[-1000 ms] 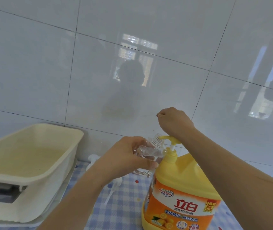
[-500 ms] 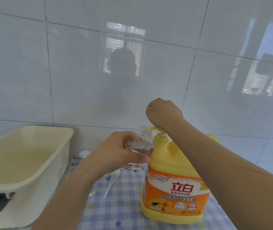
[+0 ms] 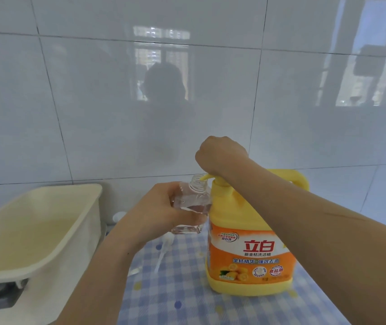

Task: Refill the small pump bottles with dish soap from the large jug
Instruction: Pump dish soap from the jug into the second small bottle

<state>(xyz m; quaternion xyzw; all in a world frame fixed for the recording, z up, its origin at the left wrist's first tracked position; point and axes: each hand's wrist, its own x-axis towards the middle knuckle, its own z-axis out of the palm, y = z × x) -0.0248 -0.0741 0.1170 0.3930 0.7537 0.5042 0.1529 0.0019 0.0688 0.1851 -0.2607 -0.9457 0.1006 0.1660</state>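
One bottle (image 3: 194,195) held at one jug (image 3: 250,242).
Left hand (image 3: 161,212) fingers grasp the bottle; right hand (image 3: 222,156) fingers clenched over the jug's pump (image 3: 208,176); one spare dispenser (image 3: 166,240) below left fingers.

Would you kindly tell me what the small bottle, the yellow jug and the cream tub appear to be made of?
The small bottle: clear glossy plastic, probably; see-through walls, threaded neck. The yellow jug: opaque smooth plastic, with a moulded handle and glossy printed label. The cream tub: likely plastic, fairly matte, with a rounded moulded rim.
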